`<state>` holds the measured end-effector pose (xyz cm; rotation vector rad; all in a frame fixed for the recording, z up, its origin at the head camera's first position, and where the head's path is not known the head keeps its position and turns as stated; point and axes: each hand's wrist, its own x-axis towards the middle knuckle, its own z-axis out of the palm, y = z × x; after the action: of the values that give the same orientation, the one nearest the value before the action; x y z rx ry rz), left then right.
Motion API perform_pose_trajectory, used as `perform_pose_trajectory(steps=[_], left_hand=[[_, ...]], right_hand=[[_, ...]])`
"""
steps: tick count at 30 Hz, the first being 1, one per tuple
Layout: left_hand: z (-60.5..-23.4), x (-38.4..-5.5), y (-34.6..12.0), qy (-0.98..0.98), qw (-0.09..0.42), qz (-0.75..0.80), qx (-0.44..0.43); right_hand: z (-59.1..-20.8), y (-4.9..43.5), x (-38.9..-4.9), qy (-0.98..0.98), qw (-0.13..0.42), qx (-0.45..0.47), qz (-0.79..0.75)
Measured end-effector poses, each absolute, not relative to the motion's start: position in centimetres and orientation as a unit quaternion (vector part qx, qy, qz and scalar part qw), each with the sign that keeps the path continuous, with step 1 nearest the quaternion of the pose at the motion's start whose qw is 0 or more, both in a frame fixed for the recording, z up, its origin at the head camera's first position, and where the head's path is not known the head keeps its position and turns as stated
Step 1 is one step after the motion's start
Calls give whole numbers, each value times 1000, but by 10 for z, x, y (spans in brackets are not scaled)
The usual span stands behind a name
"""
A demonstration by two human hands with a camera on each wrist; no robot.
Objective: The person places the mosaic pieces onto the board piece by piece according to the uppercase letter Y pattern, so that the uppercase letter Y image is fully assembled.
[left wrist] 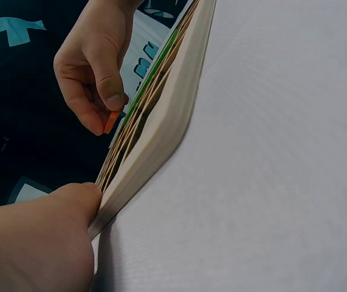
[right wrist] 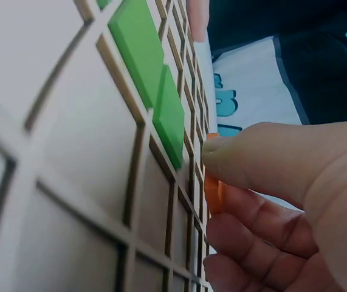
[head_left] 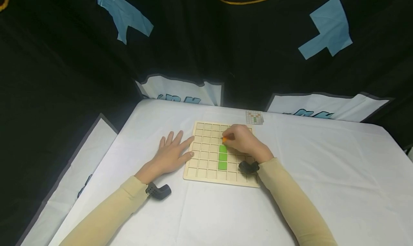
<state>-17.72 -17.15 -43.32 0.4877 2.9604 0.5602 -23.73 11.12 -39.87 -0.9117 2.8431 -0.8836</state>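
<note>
A wooden grid board [head_left: 201,163] lies on the table, with green square tiles [head_left: 222,156] set in one of its columns. Between thumb and fingers, my right hand [head_left: 242,139] pinches an orange tile [right wrist: 214,191] just above the board, beyond the green tiles. That tile also shows as a thin orange edge in the left wrist view. My left hand [head_left: 171,154] lies with fingers spread at the board's left edge, its thumb and index finger touching the rim. The right hand and forearm hide part of the board's right side.
A small pattern card [head_left: 254,117] with a printed grid lies behind the board near the table's far edge. White cloth [head_left: 322,167] covers the table. Black curtains with blue tape [head_left: 333,27] hang behind it. A dark wrist device [head_left: 158,191] sits under the left wrist.
</note>
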Motion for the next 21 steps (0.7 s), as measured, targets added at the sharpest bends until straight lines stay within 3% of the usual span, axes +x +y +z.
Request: perform_pose_trajectory(steps=[21], left_hand=[[-434, -178, -172, 971, 50, 172, 157]], right_hand=[[-400, 82, -244, 917, 38, -302, -257]])
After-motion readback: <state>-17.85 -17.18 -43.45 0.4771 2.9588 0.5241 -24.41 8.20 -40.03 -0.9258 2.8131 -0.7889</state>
